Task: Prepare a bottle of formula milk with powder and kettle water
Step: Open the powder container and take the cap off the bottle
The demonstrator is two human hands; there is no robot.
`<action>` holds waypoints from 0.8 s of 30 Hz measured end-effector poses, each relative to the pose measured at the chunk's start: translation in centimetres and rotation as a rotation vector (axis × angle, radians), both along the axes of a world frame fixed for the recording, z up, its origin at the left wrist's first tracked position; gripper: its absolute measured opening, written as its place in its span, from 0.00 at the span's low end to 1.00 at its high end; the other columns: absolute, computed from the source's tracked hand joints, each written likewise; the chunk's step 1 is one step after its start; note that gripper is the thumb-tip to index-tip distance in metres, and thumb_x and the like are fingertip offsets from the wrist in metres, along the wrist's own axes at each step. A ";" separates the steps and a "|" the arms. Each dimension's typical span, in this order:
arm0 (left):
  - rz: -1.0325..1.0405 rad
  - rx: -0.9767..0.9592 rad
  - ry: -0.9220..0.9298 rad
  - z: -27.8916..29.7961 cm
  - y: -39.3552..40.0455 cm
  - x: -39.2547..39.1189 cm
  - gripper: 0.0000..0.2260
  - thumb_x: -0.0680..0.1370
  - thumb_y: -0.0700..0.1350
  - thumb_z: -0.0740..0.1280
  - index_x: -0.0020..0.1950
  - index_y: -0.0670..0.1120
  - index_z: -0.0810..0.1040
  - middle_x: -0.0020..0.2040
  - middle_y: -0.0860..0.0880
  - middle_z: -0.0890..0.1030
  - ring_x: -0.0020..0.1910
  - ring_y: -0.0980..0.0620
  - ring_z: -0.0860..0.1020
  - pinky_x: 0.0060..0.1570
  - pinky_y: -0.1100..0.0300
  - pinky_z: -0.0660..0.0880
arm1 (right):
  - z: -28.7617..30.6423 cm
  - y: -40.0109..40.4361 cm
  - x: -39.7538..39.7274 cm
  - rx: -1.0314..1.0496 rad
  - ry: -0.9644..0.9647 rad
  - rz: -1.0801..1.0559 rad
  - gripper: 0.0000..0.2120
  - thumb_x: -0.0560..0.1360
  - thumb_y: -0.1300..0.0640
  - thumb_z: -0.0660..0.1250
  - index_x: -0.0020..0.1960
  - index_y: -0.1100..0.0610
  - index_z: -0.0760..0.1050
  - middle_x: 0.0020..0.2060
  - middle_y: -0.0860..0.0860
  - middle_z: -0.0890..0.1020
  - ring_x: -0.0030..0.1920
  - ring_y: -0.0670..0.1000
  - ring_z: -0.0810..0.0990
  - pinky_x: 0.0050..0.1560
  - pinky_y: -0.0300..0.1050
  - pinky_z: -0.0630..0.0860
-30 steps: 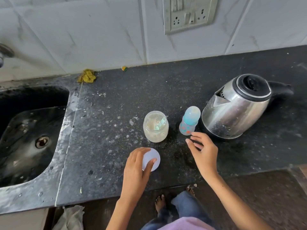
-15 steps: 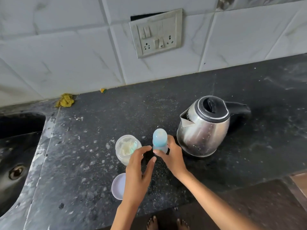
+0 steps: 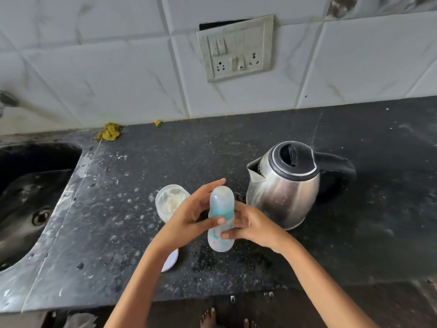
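A small baby bottle (image 3: 221, 223) with a blue collar and a clear cap is lifted off the black counter (image 3: 236, 150) between both hands. My right hand (image 3: 253, 224) grips its lower body from the right. My left hand (image 3: 189, 216) holds it at the collar, thumb across the front and fingers behind the cap. An open clear jar of white powder (image 3: 169, 201) stands just left of the bottle. Its white lid (image 3: 170, 260) lies on the counter, partly hidden under my left forearm. A steel kettle (image 3: 286, 183) with a black lid stands to the right.
A dark sink (image 3: 26, 202) fills the left side. A yellow rag (image 3: 109, 131) lies at the back by the tiled wall, under a switch and socket plate (image 3: 236, 47). White powder specks dot the counter. Bare feet show below the counter's front edge.
My left hand left the jar lid on the counter and came to the bottle. My right hand took hold of the bottle, and both hands have raised it off the counter.
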State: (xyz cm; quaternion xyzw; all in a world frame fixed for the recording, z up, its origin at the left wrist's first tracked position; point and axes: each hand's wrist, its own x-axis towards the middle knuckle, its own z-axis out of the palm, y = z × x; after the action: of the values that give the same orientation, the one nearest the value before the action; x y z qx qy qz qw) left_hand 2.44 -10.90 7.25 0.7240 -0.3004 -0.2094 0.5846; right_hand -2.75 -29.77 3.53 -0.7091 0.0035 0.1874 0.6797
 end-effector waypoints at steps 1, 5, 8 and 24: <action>0.034 -0.022 -0.009 0.0 -0.3 -0.2 0.30 0.75 0.32 0.70 0.74 0.43 0.64 0.60 0.41 0.79 0.60 0.45 0.79 0.60 0.54 0.75 | 0.1 -0.1 -0.1 0.020 -0.006 -0.016 0.26 0.70 0.69 0.74 0.65 0.56 0.72 0.59 0.52 0.83 0.60 0.48 0.81 0.64 0.47 0.76; 0.266 -0.088 -0.137 -0.4 -2.1 -1.8 0.28 0.75 0.33 0.70 0.73 0.41 0.66 0.56 0.46 0.81 0.51 0.55 0.81 0.49 0.64 0.76 | -0.4 -0.4 -0.5 0.075 -0.049 -0.102 0.24 0.71 0.69 0.73 0.65 0.62 0.73 0.59 0.57 0.82 0.61 0.53 0.81 0.65 0.49 0.75; 0.393 -0.111 -0.165 -0.9 -3.3 -3.0 0.27 0.75 0.35 0.71 0.73 0.43 0.68 0.52 0.47 0.83 0.47 0.56 0.82 0.45 0.64 0.77 | -0.8 -0.2 -1.2 0.050 -0.116 -0.166 0.23 0.71 0.65 0.74 0.63 0.60 0.74 0.57 0.56 0.83 0.59 0.52 0.82 0.64 0.52 0.76; 0.433 -0.227 0.038 0.1 -2.9 -4.5 0.25 0.71 0.36 0.74 0.67 0.43 0.72 0.53 0.43 0.83 0.53 0.46 0.82 0.49 0.54 0.79 | 0.9 -0.5 -2.3 -0.029 -0.057 -0.019 0.25 0.68 0.56 0.78 0.62 0.50 0.74 0.54 0.49 0.83 0.57 0.46 0.81 0.58 0.48 0.79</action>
State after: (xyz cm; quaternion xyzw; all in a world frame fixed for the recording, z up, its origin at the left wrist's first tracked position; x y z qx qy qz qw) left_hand -2.05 -13.82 7.34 0.6972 -0.1488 -0.0576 0.6989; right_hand -5.06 -30.32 4.46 -0.7239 -0.0063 0.1604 0.6710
